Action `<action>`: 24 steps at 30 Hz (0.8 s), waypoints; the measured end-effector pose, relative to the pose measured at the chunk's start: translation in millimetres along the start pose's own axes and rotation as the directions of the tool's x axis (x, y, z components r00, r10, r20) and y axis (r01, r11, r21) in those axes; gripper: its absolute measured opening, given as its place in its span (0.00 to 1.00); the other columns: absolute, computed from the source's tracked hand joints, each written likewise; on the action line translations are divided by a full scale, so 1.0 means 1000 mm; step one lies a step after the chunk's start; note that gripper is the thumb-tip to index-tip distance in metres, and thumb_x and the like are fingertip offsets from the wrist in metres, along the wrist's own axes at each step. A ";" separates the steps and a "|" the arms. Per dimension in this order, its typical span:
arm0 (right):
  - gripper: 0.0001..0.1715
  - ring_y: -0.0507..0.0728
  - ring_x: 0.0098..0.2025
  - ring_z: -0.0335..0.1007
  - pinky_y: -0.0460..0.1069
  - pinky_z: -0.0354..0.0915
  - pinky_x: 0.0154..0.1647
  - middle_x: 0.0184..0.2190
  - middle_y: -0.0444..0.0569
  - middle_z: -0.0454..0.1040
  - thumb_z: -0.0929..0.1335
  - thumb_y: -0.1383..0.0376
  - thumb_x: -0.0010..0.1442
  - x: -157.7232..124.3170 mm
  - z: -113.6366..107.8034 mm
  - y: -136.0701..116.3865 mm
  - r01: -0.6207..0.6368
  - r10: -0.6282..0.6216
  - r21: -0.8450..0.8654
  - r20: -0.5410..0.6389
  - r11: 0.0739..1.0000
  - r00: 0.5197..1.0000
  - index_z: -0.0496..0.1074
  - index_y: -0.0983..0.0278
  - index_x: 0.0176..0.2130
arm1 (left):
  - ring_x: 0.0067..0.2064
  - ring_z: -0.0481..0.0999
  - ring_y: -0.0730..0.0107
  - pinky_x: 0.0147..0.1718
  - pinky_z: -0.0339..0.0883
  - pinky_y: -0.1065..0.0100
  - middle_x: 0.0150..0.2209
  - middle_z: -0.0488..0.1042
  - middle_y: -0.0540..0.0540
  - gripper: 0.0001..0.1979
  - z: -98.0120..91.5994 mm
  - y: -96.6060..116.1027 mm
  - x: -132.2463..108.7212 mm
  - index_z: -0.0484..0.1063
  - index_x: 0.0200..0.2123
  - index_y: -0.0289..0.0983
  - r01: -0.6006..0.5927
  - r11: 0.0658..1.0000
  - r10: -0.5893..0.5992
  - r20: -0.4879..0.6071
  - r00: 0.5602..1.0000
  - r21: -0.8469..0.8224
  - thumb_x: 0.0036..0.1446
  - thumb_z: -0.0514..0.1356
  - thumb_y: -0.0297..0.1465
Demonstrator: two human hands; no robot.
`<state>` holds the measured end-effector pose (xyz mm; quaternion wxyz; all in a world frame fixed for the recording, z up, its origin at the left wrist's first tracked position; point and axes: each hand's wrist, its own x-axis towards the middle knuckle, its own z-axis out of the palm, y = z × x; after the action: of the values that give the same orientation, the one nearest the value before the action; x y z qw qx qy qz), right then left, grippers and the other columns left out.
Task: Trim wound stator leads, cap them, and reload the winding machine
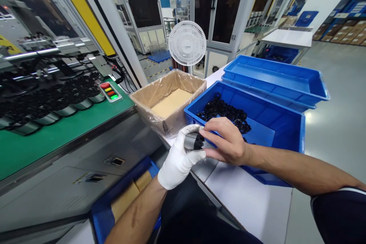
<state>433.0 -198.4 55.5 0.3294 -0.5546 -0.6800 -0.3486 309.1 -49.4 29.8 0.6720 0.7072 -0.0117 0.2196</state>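
Note:
My left hand, in a white glove, is wrapped round a silvery metal cylinder that lies tilted on its side. A black toothed plastic end piece sits at the cylinder's right end. The bare fingers of my right hand close on that end piece from the right, thumb below and fingers above; their tips partly hide it. Just beyond my right hand is a blue bin with a heap of small black plastic parts inside.
A plastic-lined cardboard box stands left of the bin, with a white fan behind it. Stacked blue trays are at the right. Several black-topped cylinders stand on the green bench near a button panel.

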 end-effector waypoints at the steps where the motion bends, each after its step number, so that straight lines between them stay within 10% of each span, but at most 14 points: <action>1: 0.21 0.62 0.45 0.70 0.57 0.71 0.40 0.39 0.61 0.73 0.66 0.56 0.67 0.000 0.000 0.000 0.000 0.000 -0.006 0.000 1.000 1.000 0.69 0.72 0.50 | 0.58 0.72 0.55 0.59 0.66 0.57 0.55 0.72 0.43 0.31 0.000 -0.001 0.000 0.67 0.55 0.42 0.001 1.000 -0.001 0.003 1.000 -0.004 0.51 0.68 0.46; 24: 0.27 0.60 0.39 0.72 0.53 0.69 0.37 0.35 0.60 0.76 0.65 0.51 0.67 0.000 0.009 0.006 -0.006 0.005 0.001 0.114 1.000 0.994 0.74 0.74 0.40 | 0.69 0.58 0.62 0.69 0.49 0.58 0.68 0.60 0.46 0.25 -0.005 -0.027 -0.010 0.58 0.66 0.46 0.004 0.996 -0.007 0.037 0.999 0.092 0.67 0.52 0.41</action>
<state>438.0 -190.2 51.5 0.2915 -0.5752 -0.6964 -0.3151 306.9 -44.8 1.1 0.6390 0.7414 -0.0123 0.2046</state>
